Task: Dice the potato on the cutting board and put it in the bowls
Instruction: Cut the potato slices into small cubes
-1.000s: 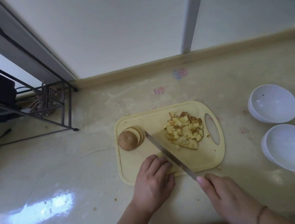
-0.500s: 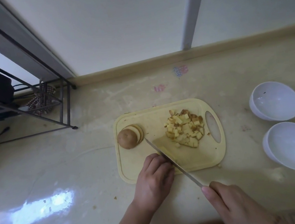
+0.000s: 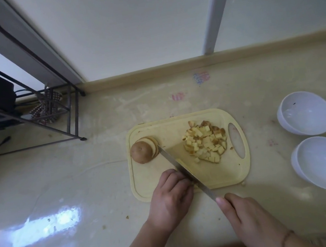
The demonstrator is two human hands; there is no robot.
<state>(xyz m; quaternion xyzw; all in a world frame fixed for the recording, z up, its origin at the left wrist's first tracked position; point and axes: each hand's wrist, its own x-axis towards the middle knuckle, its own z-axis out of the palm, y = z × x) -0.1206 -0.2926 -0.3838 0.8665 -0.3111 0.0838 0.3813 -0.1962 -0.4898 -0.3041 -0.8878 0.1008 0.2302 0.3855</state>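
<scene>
A person's right hand (image 3: 252,215) is wrapped around the handle of a kitchen knife (image 3: 185,172), forefinger stretched along the spine, the blade angled across the pale yellow cutting board (image 3: 155,179) with its tip close to the sliced potato (image 3: 144,152). The left hand (image 3: 170,195) rests at the board's near edge, fingers curled down beside the blade; whatever lies beneath them is hidden, though a sliver of yellow potato shows just past the knuckles against the blade. The remaining potato sits at the board's far left, its brown end facing the camera and several cut rounds leaning against it. A heap of diced potato (image 3: 205,141) lies on the right half of the board, just beside the oval handle slot (image 3: 236,140). Two white bowls (image 3: 305,113) (image 3: 324,163) stand on the beige countertop (image 3: 83,187) to the right, well apart from the board. A black wire rack (image 3: 52,118) stands at the counter's far left, against the wall.
</scene>
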